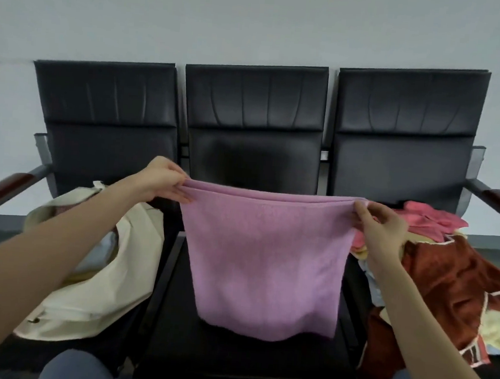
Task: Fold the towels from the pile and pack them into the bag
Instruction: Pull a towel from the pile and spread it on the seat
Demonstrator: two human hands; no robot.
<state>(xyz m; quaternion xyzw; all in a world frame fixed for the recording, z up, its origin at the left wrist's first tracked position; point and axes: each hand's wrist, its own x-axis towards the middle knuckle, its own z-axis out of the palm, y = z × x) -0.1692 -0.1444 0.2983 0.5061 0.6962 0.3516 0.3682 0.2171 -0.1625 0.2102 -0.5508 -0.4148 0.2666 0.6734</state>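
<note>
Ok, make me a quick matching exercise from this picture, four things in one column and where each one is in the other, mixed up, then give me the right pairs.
Things:
1. pink towel
2. cream bag
3. towel pile
4. left hand

Places:
A. on the right seat
B. pinching the towel's top left corner
C. on the left seat
D. hanging over the middle seat, with the right hand holding its other corner

Pairs: 1-D, 2-C, 3-A, 4-B
</note>
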